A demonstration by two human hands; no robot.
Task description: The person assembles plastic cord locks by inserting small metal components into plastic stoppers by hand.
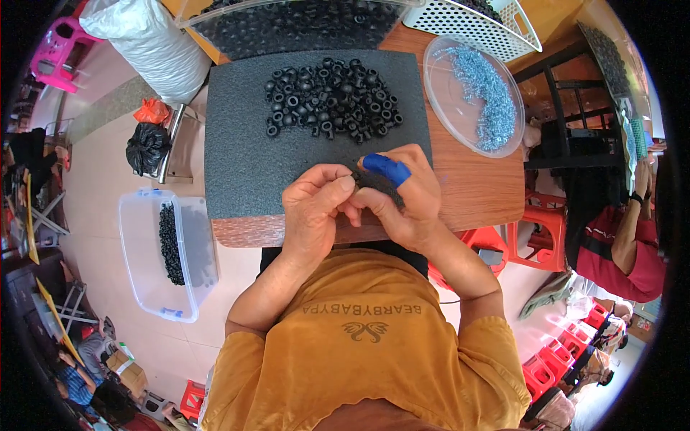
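Observation:
My left hand (313, 206) and my right hand (416, 197) meet over the near edge of a dark grey foam mat (241, 151). The left thumb and forefinger are pinched together. On the right hand, whose forefinger wears a blue wrap (387, 169), the fingers curl in and the thumb reaches toward the left fingertips. Whatever lies between them is too small and hidden to make out. Beyond the hands, a pile of small black ring-like parts (334, 100) is spread on the mat. Right of it, a round clear plastic lid (449, 108) holds many tiny shiny blue pieces (494, 108).
A clear bin of black parts (295, 32) stands at the table's far edge, beside a white perforated basket (471, 25). On the floor at left sits a clear box (147, 280) with black parts. Red stools (539, 233) and a person in a red shirt (622, 251) are at right.

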